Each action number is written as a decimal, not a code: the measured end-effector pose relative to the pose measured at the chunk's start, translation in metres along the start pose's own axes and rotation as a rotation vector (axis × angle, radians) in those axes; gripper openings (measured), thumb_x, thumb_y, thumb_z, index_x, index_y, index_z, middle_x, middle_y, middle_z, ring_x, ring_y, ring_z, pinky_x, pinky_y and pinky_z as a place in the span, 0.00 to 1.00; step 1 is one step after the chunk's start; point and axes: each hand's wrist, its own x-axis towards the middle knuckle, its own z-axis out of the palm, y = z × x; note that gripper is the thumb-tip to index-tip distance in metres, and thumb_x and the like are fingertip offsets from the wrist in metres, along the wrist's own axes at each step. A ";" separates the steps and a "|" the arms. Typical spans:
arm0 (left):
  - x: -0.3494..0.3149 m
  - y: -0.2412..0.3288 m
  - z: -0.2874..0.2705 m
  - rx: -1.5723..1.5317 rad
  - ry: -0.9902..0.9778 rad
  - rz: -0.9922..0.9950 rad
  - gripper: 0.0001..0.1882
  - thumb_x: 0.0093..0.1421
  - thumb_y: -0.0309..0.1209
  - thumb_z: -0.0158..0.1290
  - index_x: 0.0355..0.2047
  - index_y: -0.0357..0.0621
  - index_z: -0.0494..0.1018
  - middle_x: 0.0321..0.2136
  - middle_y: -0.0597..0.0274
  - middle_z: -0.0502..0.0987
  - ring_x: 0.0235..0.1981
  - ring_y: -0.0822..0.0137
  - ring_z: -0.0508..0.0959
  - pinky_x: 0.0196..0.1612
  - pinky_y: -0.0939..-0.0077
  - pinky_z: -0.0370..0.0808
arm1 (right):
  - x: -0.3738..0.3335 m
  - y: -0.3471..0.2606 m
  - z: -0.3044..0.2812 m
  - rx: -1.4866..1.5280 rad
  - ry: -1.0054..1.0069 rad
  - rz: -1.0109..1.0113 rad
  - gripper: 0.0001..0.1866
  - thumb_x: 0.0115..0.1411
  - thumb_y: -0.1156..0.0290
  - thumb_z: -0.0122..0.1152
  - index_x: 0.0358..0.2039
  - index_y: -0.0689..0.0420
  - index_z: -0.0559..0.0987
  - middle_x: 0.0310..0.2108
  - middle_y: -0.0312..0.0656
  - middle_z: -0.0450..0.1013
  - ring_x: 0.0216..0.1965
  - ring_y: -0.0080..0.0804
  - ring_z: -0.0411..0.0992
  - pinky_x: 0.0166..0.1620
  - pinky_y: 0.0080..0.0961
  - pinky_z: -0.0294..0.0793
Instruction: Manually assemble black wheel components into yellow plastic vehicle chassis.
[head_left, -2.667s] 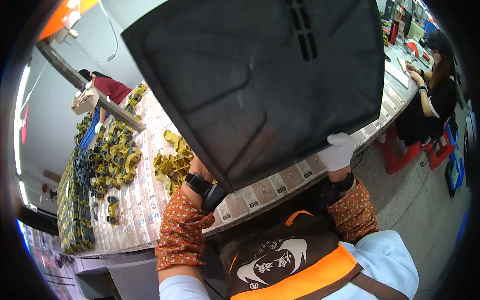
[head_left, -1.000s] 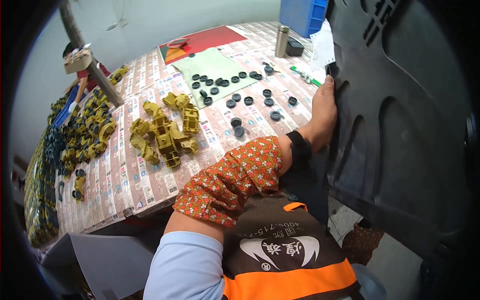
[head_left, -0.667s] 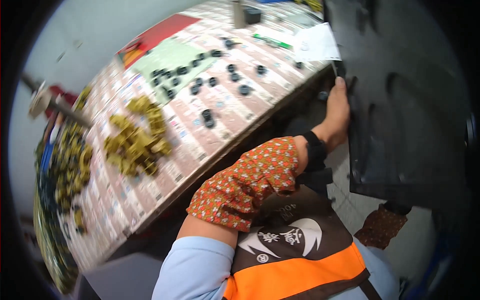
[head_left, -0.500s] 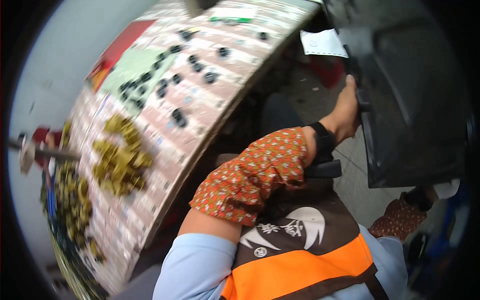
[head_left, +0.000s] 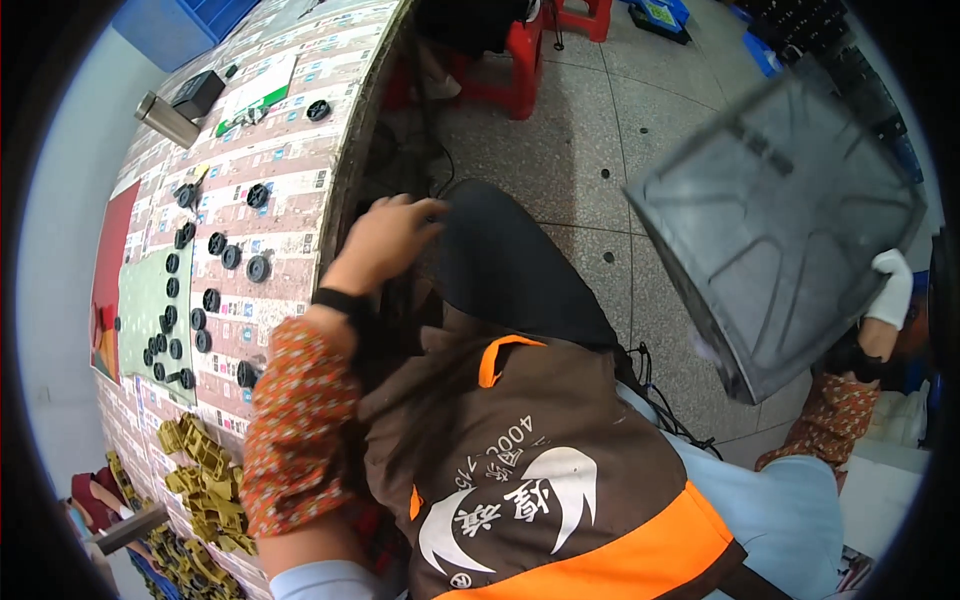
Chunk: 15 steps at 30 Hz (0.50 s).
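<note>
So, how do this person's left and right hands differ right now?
The left hand is bare; the right hand wears a white glove. The left is beside the table, apart from the black plastic crate; the right grips the crate. The left looks blurrier than the right. Both have black wristbands and patterned sleeves.

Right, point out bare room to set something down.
Floor between the red stools and the black bin; a narrow tabletop strip between the loose wheels and the near edge. Crowded: the green sheet, strewn with wheels, and the yellow parts heap.
</note>
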 end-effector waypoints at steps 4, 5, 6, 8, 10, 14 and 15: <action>-0.016 -0.064 0.006 -0.012 -0.041 0.155 0.16 0.62 0.36 0.58 0.50 0.53 0.80 0.39 0.54 0.78 0.47 0.49 0.76 0.53 0.56 0.74 | -0.084 0.008 0.035 -0.054 0.262 0.223 0.03 0.41 0.73 0.55 0.15 0.55 0.71 0.22 0.34 0.69 0.27 0.30 0.67 0.39 0.23 0.66; -0.021 -0.056 -0.004 -0.014 -0.074 0.182 0.15 0.61 0.35 0.58 0.49 0.52 0.80 0.38 0.54 0.78 0.47 0.50 0.76 0.53 0.58 0.73 | -0.097 0.023 0.044 -0.001 0.297 0.318 0.03 0.41 0.72 0.55 0.15 0.54 0.71 0.21 0.34 0.68 0.27 0.30 0.67 0.39 0.24 0.66; -0.022 -0.051 -0.009 -0.019 -0.103 0.214 0.15 0.60 0.34 0.59 0.47 0.51 0.80 0.38 0.55 0.78 0.46 0.52 0.76 0.53 0.59 0.73 | -0.110 0.033 0.053 0.048 0.337 0.409 0.04 0.40 0.72 0.56 0.15 0.54 0.71 0.20 0.34 0.67 0.27 0.30 0.66 0.38 0.25 0.66; -0.023 -0.052 -0.012 0.098 -0.145 0.237 0.14 0.60 0.34 0.59 0.46 0.51 0.80 0.37 0.57 0.78 0.46 0.52 0.76 0.53 0.61 0.72 | -0.130 0.068 0.043 0.110 0.367 0.423 0.05 0.39 0.71 0.57 0.14 0.53 0.70 0.20 0.34 0.66 0.26 0.32 0.66 0.36 0.25 0.65; -0.017 -0.049 -0.017 0.220 -0.192 0.267 0.13 0.59 0.33 0.58 0.46 0.51 0.80 0.37 0.58 0.79 0.46 0.53 0.76 0.53 0.62 0.72 | -0.153 0.103 0.009 -0.015 0.293 0.409 0.03 0.39 0.73 0.54 0.14 0.54 0.70 0.21 0.33 0.67 0.27 0.30 0.65 0.37 0.23 0.63; -0.016 -0.037 -0.026 0.209 -0.217 0.165 0.12 0.60 0.32 0.58 0.44 0.52 0.81 0.36 0.61 0.79 0.45 0.56 0.75 0.52 0.62 0.71 | -0.189 0.143 -0.005 0.129 0.443 0.483 0.04 0.38 0.72 0.54 0.12 0.54 0.68 0.18 0.32 0.62 0.24 0.29 0.63 0.34 0.23 0.62; -0.016 -0.036 -0.026 0.226 -0.219 0.172 0.12 0.60 0.32 0.58 0.44 0.52 0.81 0.36 0.62 0.79 0.45 0.56 0.75 0.52 0.62 0.71 | -0.198 0.155 -0.011 0.182 0.454 0.528 0.04 0.38 0.72 0.54 0.12 0.54 0.68 0.18 0.32 0.62 0.24 0.29 0.63 0.33 0.23 0.61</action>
